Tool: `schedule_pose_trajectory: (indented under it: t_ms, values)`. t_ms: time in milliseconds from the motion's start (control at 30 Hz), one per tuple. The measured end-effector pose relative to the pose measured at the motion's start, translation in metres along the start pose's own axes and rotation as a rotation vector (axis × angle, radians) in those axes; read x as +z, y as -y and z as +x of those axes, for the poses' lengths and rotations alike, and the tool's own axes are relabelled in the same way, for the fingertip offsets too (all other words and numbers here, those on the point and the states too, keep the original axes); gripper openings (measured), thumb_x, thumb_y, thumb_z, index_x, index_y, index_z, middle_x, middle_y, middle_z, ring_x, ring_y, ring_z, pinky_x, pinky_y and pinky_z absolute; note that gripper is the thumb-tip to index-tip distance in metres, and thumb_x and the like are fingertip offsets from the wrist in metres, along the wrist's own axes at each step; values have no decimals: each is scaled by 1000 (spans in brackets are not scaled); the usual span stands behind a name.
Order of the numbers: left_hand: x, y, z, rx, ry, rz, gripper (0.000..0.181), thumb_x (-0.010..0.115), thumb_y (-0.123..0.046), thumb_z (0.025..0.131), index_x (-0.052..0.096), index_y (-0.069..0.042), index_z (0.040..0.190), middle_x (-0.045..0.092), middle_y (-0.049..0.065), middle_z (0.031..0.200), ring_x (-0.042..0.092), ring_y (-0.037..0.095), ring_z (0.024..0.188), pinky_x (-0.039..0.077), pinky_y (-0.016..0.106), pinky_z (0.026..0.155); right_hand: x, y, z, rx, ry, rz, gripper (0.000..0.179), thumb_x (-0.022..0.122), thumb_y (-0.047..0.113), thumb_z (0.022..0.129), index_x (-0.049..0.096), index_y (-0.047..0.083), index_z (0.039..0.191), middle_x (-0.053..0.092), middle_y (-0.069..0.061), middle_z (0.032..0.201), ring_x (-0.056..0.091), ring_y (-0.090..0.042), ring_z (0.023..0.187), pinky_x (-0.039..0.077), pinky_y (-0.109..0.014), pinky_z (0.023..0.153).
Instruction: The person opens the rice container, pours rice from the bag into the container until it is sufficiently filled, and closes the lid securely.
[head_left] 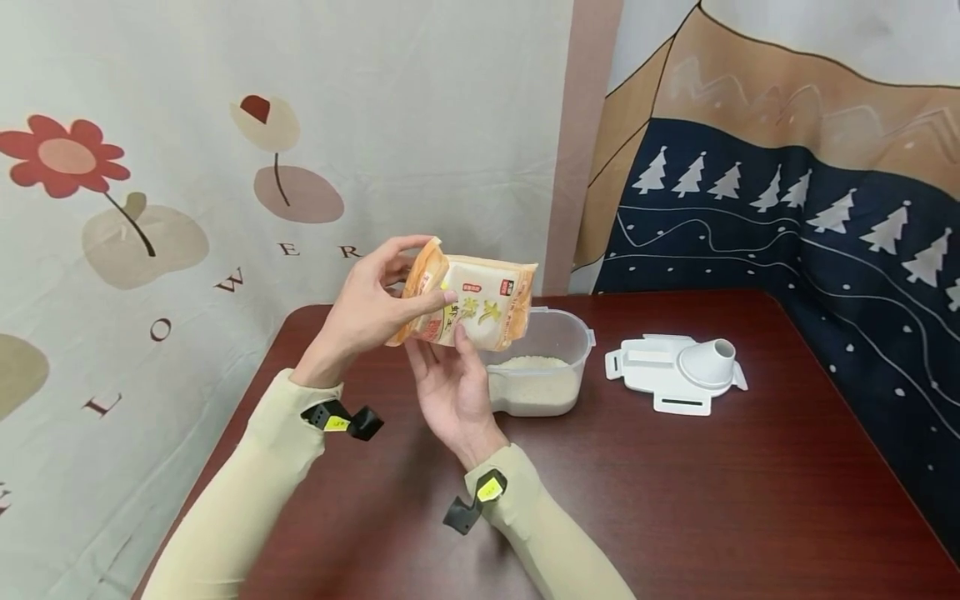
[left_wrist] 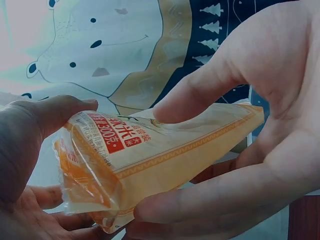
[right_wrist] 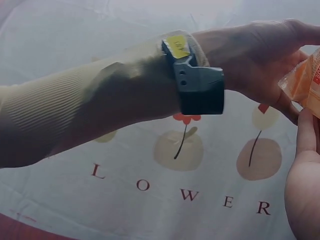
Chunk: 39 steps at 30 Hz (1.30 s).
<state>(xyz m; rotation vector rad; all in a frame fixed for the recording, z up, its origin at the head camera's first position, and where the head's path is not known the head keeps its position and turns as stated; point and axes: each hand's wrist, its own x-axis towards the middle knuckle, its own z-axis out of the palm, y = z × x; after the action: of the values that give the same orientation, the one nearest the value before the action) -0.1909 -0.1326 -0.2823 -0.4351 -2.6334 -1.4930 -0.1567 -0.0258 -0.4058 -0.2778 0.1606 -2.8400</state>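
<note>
“Pale flower-printed cloth hangs behind our dark red table. Where do we have the packet?”

“Lifted off the table, overlapping the left end of the clear container in our head view. White grains fill the container's lower part.”

“And our hands?”

“Both hold the packet. Our left hand grips its left end, thumb across the front; our right hand bears it from below, thumb against the lower front.”

“So which step are we on?”

“Handling the packet between both hands, we'd judge, perhaps working at its left end. Whether that end is torn or sealed we can't tell: the right wrist view crops it, and its folds confuse the left wrist view.”

“What does our next move call for?”

“A firm pinch and a fairly level packet, we think. The white lid, lying right of the container and apart from it, seems safely clear.”
</note>
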Motion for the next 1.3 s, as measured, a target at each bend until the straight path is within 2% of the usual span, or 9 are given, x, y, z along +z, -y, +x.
schedule_pose_trajectory:
  t_ms: [133, 267, 367, 467, 600, 733, 900, 1133, 1300]
  values:
    - [-3, -1, 4, 10, 4, 14, 67, 88, -29, 81, 58, -26, 141, 73, 5, 119, 69, 17, 101, 56, 28, 80, 0, -3, -3, 40, -40, -27, 61, 68, 35, 98, 39, 19, 148, 49, -6, 146, 51, -17, 136, 41, -30, 118]
    - [-6, -2, 6, 24, 18, 51, 64, 88, -30, 81, 60, -26, 139, 73, 3, 117, 66, 16, 101, 54, 30, 81, -2, -6, -9, 107, -35, -122, 58, 59, 35, 102, 36, 18, 153, 49, -8, 153, 51, -20, 139, 39, -34, 120]
    - [-7, -2, 6, 38, 35, 59, 61, 88, -29, 81, 63, -25, 136, 73, 3, 116, 66, 17, 100, 55, 31, 80, -5, -6, -14, 149, -3, -247, 47, 47, 32, 107, 41, 17, 151, 55, -6, 149, 55, -20, 137, 41, -37, 119]
    - [-8, -1, 8, 46, 58, 53, 58, 88, -27, 81, 64, -25, 135, 73, 6, 114, 67, 17, 100, 57, 30, 78, -7, -2, -20, 183, 19, -378, 41, 47, 26, 107, 44, 15, 146, 61, -6, 144, 59, -20, 133, 44, -40, 117]
    - [-10, 0, 9, 50, 92, 52, 58, 88, -28, 81, 64, -23, 134, 73, 7, 113, 68, 18, 100, 59, 30, 78, -6, 8, -28, 210, 58, -553, 50, 54, 20, 104, 38, 8, 150, 57, -14, 148, 59, -24, 135, 47, -43, 114]
    - [-11, 0, 10, 59, 112, 57, 58, 88, -29, 81, 64, -21, 133, 73, 7, 114, 67, 18, 103, 59, 30, 79, -4, 22, -35, 207, 147, -718, 60, 58, 19, 102, 32, 4, 154, 49, -23, 154, 52, -36, 141, 47, -43, 113]
    - [-9, 2, 14, 85, 136, 65, 59, 90, -26, 79, 65, -21, 133, 73, 5, 114, 67, 17, 103, 58, 31, 80, 0, 46, -41, 133, 268, -911, 57, 63, 16, 100, 38, 6, 151, 50, -25, 151, 47, -47, 141, 47, -44, 113]
    - [-6, 2, 17, 91, 170, 105, 60, 89, -32, 79, 65, -27, 133, 73, -1, 112, 67, 16, 101, 58, 35, 79, 17, 84, -50, -33, 388, -1117, 65, 70, 10, 96, 36, 1, 151, 50, -26, 150, 50, -42, 139, 47, -48, 113]
    - [-4, 1, 20, 102, 213, 130, 59, 90, -35, 78, 65, -32, 132, 72, -5, 110, 66, 14, 100, 57, 37, 79, 32, 115, -50, -178, 418, -1263, 66, 73, 1, 91, 41, 3, 149, 54, -22, 149, 52, -37, 138, 47, -50, 112]
